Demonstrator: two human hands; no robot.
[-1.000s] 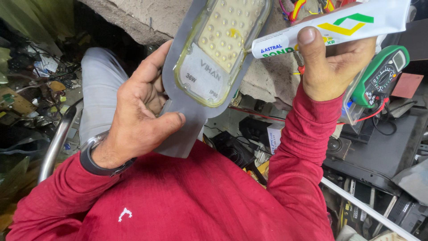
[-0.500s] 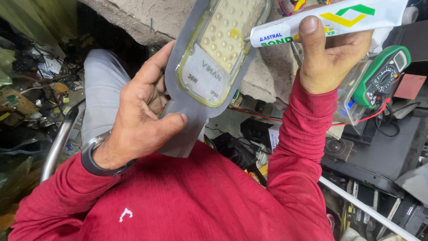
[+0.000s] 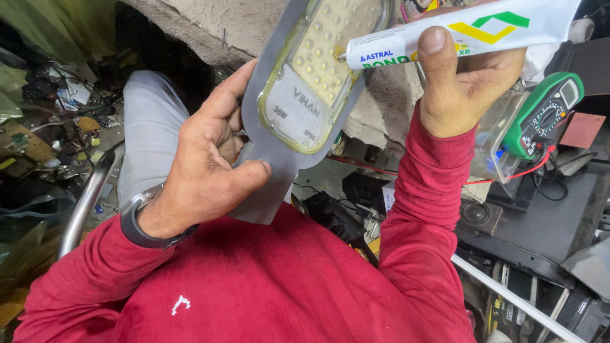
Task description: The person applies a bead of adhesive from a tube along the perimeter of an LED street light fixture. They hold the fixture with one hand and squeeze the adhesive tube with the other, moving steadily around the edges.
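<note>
Holding steady against a second ago, with one small shift: tube nozzle now lower and closer on the lamp face, tip meeting the yellowish lens panel (image 3: 327, 54) near its right edge. Suggests adhesive work along the lens rather than mere positioning, though no bead shows clearly at this angle.

Left hand (image 3: 206, 171) wrapped closed around the grey LED street lamp (image 3: 298, 114), thumb pressed flat on the narrow neck at the front, fingers curled behind the housing; lamp tilted, head end up toward the top of the view, well above the lap and the red sleeves.

Right hand (image 3: 460, 86) clamped shut on the white adhesive tube (image 3: 464, 32), thumb laid across the top of the body, fingers beneath, nozzle pointing left onto the lens. Possibly squeezing; cannot tell from thumb pressure alone.

Behind the right wrist, a green multimeter (image 3: 546, 114) on the cluttered bench, untouched.
</note>
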